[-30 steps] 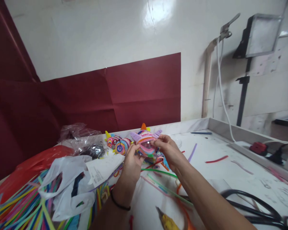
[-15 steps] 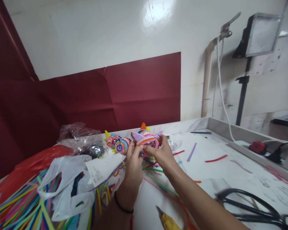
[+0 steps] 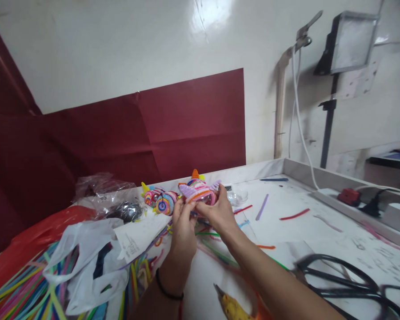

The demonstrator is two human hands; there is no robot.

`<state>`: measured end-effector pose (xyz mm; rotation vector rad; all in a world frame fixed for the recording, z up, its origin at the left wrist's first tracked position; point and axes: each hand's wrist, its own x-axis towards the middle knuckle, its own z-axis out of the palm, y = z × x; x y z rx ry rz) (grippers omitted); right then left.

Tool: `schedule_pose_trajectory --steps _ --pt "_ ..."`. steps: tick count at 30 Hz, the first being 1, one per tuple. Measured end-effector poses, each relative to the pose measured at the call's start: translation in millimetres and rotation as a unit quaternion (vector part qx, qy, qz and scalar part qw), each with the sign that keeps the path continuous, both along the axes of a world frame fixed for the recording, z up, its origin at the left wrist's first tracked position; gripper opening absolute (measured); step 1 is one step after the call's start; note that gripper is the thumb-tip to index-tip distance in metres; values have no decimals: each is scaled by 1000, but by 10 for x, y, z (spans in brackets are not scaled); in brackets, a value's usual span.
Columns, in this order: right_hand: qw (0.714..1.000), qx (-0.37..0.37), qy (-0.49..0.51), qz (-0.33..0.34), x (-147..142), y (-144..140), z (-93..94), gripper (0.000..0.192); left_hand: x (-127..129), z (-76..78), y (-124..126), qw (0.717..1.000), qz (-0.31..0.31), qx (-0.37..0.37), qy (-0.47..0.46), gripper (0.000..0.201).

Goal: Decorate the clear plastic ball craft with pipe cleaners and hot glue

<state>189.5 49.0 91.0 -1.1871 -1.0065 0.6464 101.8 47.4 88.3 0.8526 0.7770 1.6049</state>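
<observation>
Presently my left hand (image 3: 182, 222) and right hand (image 3: 220, 212) meet over the white table (image 3: 320, 235), fingers pinched on a striped pipe-cleaner figure (image 3: 199, 192) held just above the surface near the far edge. Two finished figures (image 3: 160, 201) sit just left of it. Left side crowded: white plastic bag (image 3: 86, 253), loose pipe cleaners (image 3: 23, 293). Right side holds scattered pieces and open surface up to the raised rim (image 3: 333, 182). Black scissors (image 3: 346, 284) lie near my right forearm.
</observation>
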Motion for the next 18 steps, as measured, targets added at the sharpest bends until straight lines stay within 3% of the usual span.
schedule_pose_trajectory --steps 8,18 --pt "1000 -3 0 -2 11 -14 3 85 -12 14 16 1000 -15 -8 -22 28" --pt "1000 23 -2 2 -5 -15 -2 62 -19 6 9 1000 -19 16 -1 31"
